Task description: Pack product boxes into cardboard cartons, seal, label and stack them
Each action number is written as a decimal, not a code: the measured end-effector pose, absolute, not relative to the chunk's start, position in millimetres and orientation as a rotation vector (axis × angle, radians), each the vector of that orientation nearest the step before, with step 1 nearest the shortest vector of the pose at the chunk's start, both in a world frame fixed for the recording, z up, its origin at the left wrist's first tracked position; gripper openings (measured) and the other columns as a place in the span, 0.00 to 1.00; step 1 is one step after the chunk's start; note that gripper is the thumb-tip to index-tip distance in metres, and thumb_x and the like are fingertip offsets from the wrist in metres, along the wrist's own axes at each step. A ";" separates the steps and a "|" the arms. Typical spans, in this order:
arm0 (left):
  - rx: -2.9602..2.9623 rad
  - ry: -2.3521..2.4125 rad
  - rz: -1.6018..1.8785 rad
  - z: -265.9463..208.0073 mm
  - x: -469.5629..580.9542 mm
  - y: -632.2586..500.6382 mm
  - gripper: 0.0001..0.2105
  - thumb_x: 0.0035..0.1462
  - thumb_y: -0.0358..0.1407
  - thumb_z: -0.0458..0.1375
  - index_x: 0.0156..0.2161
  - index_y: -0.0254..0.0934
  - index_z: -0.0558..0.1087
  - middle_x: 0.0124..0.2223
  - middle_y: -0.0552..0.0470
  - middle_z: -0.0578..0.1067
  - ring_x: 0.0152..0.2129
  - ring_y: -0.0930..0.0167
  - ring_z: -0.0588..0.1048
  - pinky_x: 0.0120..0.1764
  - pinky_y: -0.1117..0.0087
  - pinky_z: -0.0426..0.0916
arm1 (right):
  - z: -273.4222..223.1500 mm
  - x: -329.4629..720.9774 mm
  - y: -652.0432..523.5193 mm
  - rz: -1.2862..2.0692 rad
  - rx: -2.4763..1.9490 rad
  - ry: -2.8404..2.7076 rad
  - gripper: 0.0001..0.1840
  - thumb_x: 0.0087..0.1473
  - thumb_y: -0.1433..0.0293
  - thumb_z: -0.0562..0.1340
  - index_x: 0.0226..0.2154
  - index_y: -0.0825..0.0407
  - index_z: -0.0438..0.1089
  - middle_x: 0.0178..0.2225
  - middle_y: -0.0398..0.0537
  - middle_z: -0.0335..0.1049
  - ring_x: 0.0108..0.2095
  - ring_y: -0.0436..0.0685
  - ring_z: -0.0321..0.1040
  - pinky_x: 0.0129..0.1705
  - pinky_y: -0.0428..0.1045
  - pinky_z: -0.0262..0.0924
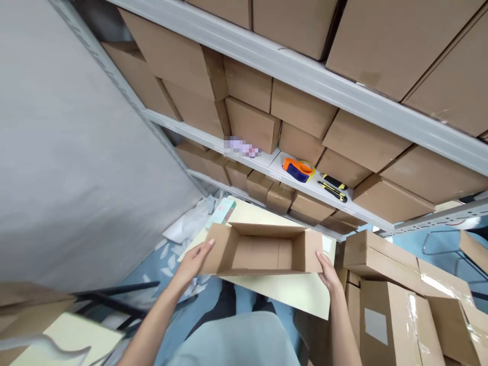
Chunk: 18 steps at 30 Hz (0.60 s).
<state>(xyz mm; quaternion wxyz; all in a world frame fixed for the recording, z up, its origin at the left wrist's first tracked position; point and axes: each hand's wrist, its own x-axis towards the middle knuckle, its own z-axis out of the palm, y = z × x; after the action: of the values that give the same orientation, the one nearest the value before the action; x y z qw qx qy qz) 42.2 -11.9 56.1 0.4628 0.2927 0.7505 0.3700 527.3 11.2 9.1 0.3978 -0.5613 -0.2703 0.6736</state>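
Note:
An open cardboard box (263,254) is held up in front of me over a pale yellow board (282,295). Its inside shows bare brown card, with end flaps folded outward on both sides. My left hand (194,259) grips the left flap, thumb on the card's upper face and fingers partly hidden beneath. On the other side, my right hand (328,269) is closed on the right flap, thumb on top. A green and white carton (221,212) lies on the board just behind the box's left end.
Shelves (312,76) full of cardboard boxes stand ahead. A tape dispenser (298,170) and two utility knives (332,190) lie on the middle shelf. Stacked boxes (396,305) crowd the right, a grey wall (84,152) the left. Scraps (168,256) litter the blue floor.

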 end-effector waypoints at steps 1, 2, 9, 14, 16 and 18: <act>0.692 1.870 0.909 57.7 45.8 -24.4 0.37 0.46 0.73 0.66 0.41 0.39 0.85 0.45 0.41 0.89 0.46 0.49 0.86 0.46 0.57 0.84 | 5.5 529.1 12.7 1.726 -1.410 -0.660 0.35 0.44 0.39 0.83 0.44 0.46 0.84 0.45 0.55 0.89 0.54 0.73 0.85 0.52 0.64 0.81; 0.664 1.898 0.906 59.8 48.5 -36.9 0.36 0.48 0.72 0.65 0.41 0.39 0.85 0.46 0.41 0.89 0.47 0.49 0.86 0.46 0.57 0.84 | 3.4 529.5 14.1 1.747 -1.400 -0.651 0.34 0.43 0.40 0.83 0.43 0.46 0.84 0.45 0.55 0.89 0.54 0.73 0.85 0.53 0.64 0.81; 0.379 1.997 0.932 91.9 29.6 -126.1 0.30 0.60 0.66 0.62 0.42 0.38 0.85 0.43 0.39 0.89 0.44 0.53 0.88 0.47 0.58 0.85 | 13.4 498.8 14.5 1.904 -1.300 -0.724 0.35 0.42 0.39 0.84 0.38 0.50 0.85 0.42 0.57 0.89 0.49 0.72 0.87 0.50 0.58 0.80; 0.161 2.092 1.018 121.2 3.6 -181.5 0.31 0.52 0.69 0.66 0.39 0.41 0.82 0.38 0.43 0.88 0.39 0.53 0.88 0.43 0.58 0.85 | 14.8 445.1 3.8 2.045 -1.214 -0.745 0.33 0.43 0.43 0.86 0.38 0.51 0.86 0.40 0.55 0.89 0.44 0.68 0.87 0.45 0.55 0.79; 0.102 2.150 1.082 128.2 -4.0 -202.2 0.33 0.45 0.72 0.68 0.36 0.41 0.80 0.36 0.45 0.88 0.39 0.53 0.87 0.41 0.58 0.85 | 12.4 418.1 -0.8 2.064 -1.195 -0.704 0.33 0.41 0.45 0.87 0.39 0.51 0.86 0.40 0.53 0.89 0.43 0.66 0.87 0.44 0.53 0.80; 0.069 2.189 1.148 132.3 -12.9 -225.8 0.36 0.38 0.74 0.69 0.34 0.42 0.78 0.35 0.46 0.87 0.39 0.53 0.86 0.39 0.57 0.84 | 9.5 388.5 -5.6 2.073 -1.172 -0.655 0.33 0.41 0.47 0.88 0.41 0.51 0.86 0.42 0.51 0.90 0.43 0.63 0.87 0.44 0.52 0.81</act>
<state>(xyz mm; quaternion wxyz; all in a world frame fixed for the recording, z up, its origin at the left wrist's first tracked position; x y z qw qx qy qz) -12.9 -225.8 132.3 0.3284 0.0265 0.8361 0.4386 388.5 -5.6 9.5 0.3297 -0.4482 -0.2502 0.7923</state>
